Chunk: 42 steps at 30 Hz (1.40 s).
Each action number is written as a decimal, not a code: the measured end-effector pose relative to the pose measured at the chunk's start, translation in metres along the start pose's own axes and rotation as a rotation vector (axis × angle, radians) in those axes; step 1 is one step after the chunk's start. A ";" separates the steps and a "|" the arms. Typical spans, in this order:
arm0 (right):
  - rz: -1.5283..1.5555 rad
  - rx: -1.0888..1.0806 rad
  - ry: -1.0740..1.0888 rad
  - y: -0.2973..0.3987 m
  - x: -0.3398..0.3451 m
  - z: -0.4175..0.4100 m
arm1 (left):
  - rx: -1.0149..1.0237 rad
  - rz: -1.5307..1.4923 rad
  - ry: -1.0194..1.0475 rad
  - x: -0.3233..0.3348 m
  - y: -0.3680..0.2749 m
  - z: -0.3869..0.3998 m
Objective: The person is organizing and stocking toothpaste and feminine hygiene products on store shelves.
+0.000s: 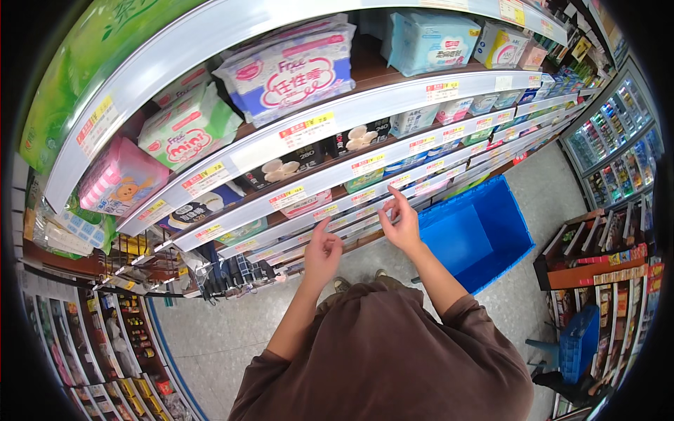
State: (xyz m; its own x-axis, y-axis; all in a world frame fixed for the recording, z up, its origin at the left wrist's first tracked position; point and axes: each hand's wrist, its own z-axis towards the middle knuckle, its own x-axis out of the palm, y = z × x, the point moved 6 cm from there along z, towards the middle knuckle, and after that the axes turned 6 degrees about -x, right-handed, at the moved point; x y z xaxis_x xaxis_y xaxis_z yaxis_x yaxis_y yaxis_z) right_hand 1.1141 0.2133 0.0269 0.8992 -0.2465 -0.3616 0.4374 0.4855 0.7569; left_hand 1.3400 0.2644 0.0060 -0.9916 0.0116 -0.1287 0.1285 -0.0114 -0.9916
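Observation:
My left hand point(322, 251) is raised before the lower shelves, its index finger extended, holding nothing. To its right my right hand point(400, 218) is also raised and apart from it, index finger pointing up and thumb spread, with nothing held. Both are in front of a store shelf rack point(253, 158) with price tags along its edges. A purple and white package of sanitary pads point(295, 73), a green "mini" package point(184, 126) and a pink package with a cartoon bear point(124, 176) stand on the upper shelf. Darker boxed packages point(284, 168) lie on the shelf below.
A blue plastic crate point(474, 231) with nothing visible inside stands right of my right hand, beside the rack. Folded umbrellas point(231, 271) hang at the rack's lower left. Drinks coolers point(611, 126) are at the far right, with another blue crate point(579, 342) near a stocked shelf at lower right.

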 end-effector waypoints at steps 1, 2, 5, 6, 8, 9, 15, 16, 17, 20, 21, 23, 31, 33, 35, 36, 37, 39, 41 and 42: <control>0.048 -0.006 0.016 0.001 0.001 0.007 | 0.001 0.005 -0.005 0.009 -0.001 0.008; 0.083 0.019 0.024 0.000 0.003 0.014 | 0.019 -0.028 0.002 0.017 -0.002 0.016; 0.168 0.088 0.048 -0.013 0.007 0.022 | 0.005 -0.063 -0.001 0.040 -0.010 0.033; 0.171 0.006 0.004 -0.013 0.007 0.026 | -0.029 -0.074 -0.005 0.046 -0.011 0.038; 0.219 0.031 0.022 -0.023 0.010 0.027 | -0.024 -0.048 -0.036 0.052 -0.011 0.047; 0.258 0.061 0.048 -0.024 0.012 0.027 | -0.026 -0.033 -0.066 0.055 -0.010 0.050; 0.363 0.102 0.132 -0.029 0.011 0.028 | -0.069 -0.045 -0.125 0.065 -0.007 0.058; 0.358 0.082 0.168 -0.028 0.012 0.026 | -0.078 -0.059 -0.135 0.066 -0.007 0.058; 0.353 0.062 0.203 -0.027 0.014 0.025 | -0.082 -0.053 -0.139 0.067 -0.004 0.059; 0.389 0.058 0.231 -0.026 0.015 0.024 | -0.025 0.045 -0.199 0.067 -0.001 0.055; 0.412 0.044 0.225 -0.027 0.015 0.025 | -0.032 0.026 -0.209 0.067 -0.001 0.055; 0.434 0.065 0.254 -0.030 0.013 0.023 | -0.039 0.014 -0.219 0.070 -0.003 0.054; 0.340 -0.053 0.129 -0.043 -0.017 0.020 | 0.027 0.179 -0.323 0.083 -0.017 0.027; 0.254 -0.008 -0.078 -0.050 -0.048 0.021 | 0.099 0.257 -0.309 0.091 -0.011 0.021; 0.266 0.028 -0.163 -0.054 -0.066 0.031 | 0.030 0.245 -0.157 0.109 -0.004 0.021; 0.248 0.036 -0.217 -0.055 -0.080 0.038 | 0.000 0.214 -0.108 0.121 -0.010 0.025; 0.235 0.039 -0.269 -0.058 -0.089 0.044 | 0.001 0.215 -0.100 0.128 -0.017 0.029; 0.173 0.022 -0.266 -0.071 -0.095 0.052 | 0.021 0.216 -0.067 0.140 -0.027 0.038; -0.001 -0.016 -0.494 -0.070 -0.117 0.064 | 0.071 0.188 -0.062 0.147 -0.034 0.048; -0.013 -0.014 -0.506 -0.072 -0.125 0.071 | 0.099 0.165 -0.066 0.154 -0.047 0.054</control>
State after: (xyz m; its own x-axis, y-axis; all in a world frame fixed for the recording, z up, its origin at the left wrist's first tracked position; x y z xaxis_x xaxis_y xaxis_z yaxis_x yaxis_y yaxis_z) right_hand 0.9689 0.1494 0.0563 0.7770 -0.6266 -0.0596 0.4519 0.4895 0.7458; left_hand 1.1809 0.2132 0.0329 -0.9564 -0.0645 -0.2850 0.2906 -0.1063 -0.9509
